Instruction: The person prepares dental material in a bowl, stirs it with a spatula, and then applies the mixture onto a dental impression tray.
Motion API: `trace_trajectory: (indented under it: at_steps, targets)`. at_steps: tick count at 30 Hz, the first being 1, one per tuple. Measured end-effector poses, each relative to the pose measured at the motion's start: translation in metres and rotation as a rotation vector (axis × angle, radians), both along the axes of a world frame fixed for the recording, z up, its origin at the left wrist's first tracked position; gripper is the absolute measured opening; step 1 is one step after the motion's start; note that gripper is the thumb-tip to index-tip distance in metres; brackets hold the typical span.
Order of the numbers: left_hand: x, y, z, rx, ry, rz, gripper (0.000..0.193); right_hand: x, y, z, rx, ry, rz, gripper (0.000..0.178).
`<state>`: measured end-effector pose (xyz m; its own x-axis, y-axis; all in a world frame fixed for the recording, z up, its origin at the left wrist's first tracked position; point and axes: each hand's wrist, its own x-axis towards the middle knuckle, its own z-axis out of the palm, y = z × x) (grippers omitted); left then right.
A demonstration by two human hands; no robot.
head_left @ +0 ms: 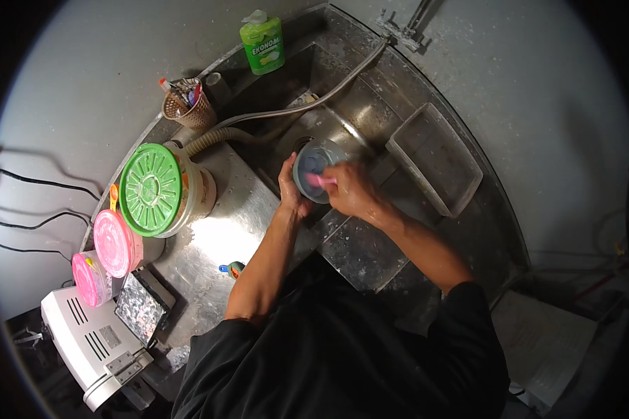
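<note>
Over the sink, my left hand holds a round grey-blue bowl by its left side, fingers curved round the wall. The bowl is tilted, so its inside shows. My right hand is closed on a small pink tool that reaches into the bowl. Motion blurs the right hand, and the tool's working end is too unclear to name. Both hands look wet.
Left stand lidded buckets, one with a green lid, two with pink lids, beside a white machine. A hose crosses the sink. Behind are a green soap bottle and pen basket; right, a rectangular tray.
</note>
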<state>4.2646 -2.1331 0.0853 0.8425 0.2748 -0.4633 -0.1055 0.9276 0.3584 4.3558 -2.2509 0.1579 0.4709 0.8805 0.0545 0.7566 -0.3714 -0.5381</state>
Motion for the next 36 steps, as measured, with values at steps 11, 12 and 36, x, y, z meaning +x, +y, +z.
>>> trace_trajectory:
  at_steps: [11,12,36]
  targets:
    - [-0.004,0.013,0.012,-0.153,0.083,-0.309,0.058,0.031,0.013,0.036,-0.291,-0.297,0.331,0.018]
    - [-0.003,0.015,0.010,-0.102,0.121,-0.361,0.061,0.035,0.015,0.041,-0.339,-0.214,0.486,0.009]
    - [0.000,-0.019,-0.022,-0.061,-0.125,0.382,0.047,-0.013,0.008,0.018,-0.086,0.008,-0.042,0.014]
